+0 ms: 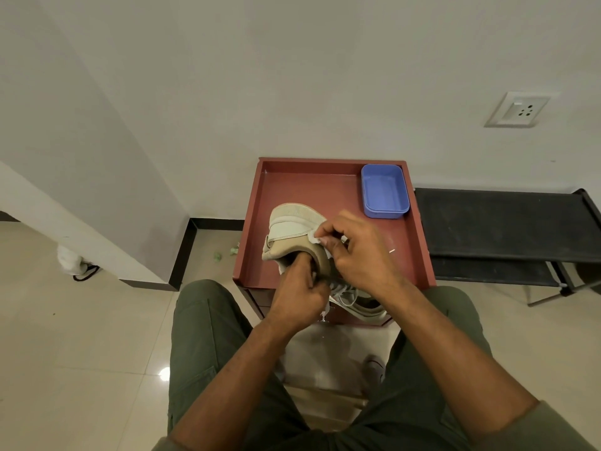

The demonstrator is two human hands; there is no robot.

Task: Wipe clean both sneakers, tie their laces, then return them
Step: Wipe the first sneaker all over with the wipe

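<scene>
From the head view, the step in hand looks like wiping the first sneaker (294, 237). To do it well, keep it braced and work the wipe (314, 238) along the heel side in short strokes. The left hand (299, 296) is clamped inside its collar, holding it tilted over the red table (325, 187). The right hand (359, 252) pinches the wipe against its side. The second sneaker (361, 309) lies under the right wrist.

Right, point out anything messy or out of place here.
Small green scraps lie on the floor left of the red table, like litter. A white bundle with a black cord sits by the wall. Nothing looks spilled or damaged on the table.
</scene>
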